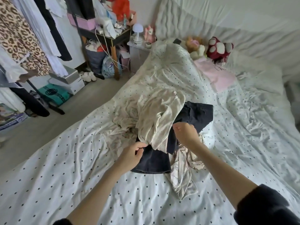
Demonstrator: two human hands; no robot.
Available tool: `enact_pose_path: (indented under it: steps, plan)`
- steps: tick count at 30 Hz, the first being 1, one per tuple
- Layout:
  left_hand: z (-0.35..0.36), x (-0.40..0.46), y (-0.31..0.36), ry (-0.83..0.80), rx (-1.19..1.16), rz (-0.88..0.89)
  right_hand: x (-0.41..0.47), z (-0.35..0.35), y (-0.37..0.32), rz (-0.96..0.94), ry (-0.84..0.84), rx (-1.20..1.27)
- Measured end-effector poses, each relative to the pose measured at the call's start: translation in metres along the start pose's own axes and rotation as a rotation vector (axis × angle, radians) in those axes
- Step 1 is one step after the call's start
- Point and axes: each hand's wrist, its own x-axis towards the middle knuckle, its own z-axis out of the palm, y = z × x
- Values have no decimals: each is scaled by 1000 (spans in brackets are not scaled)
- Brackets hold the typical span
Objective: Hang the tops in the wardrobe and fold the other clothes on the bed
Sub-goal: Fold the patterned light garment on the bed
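Fingers (142, 146) pinching cream garment (159, 117).

Top (159, 117) over trousers (197, 113) — mid-bed (65, 168).

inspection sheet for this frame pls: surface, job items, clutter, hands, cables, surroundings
Surface: white black-dotted bed sheet, wrinkled.
Job's things: cream soft top draped over dark denim jeans; pale printed garment crumpled beneath; folded pink garment near the pillows.
Clutter: plush toys at the bed head.
Grippers: left hand pinches the cream top's edge; right hand reaches under the top onto the jeans, grip unclear.
Cables: white cord hanging off the dark side table.
Surroundings: leopard-print garment hung on the rack, boxes on the floor.
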Motion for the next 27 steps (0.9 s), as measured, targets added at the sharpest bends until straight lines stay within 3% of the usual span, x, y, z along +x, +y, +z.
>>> enact_pose_path:
  steps: [7, 12, 15, 19, 23, 27]
  plan:
    - [1, 87, -3, 46, -3, 32, 111, 35, 3, 244, -131, -166]
    - [16, 111, 1, -4, -14, 131, 136, 55, 8, 402, -5, -109]
    - [23, 116, 2, 40, -58, 150, 118, 54, 17, 290, 109, 35]
    - [22, 115, 10, 15, 32, 146, 76, 32, 25, 142, 72, 456]
    - [28, 107, 46, 84, 177, 339, 20, 0, 26, 21, 61, 714]
    - [33, 83, 65, 50, 131, 484, -29, -21, 34, 12, -64, 814]
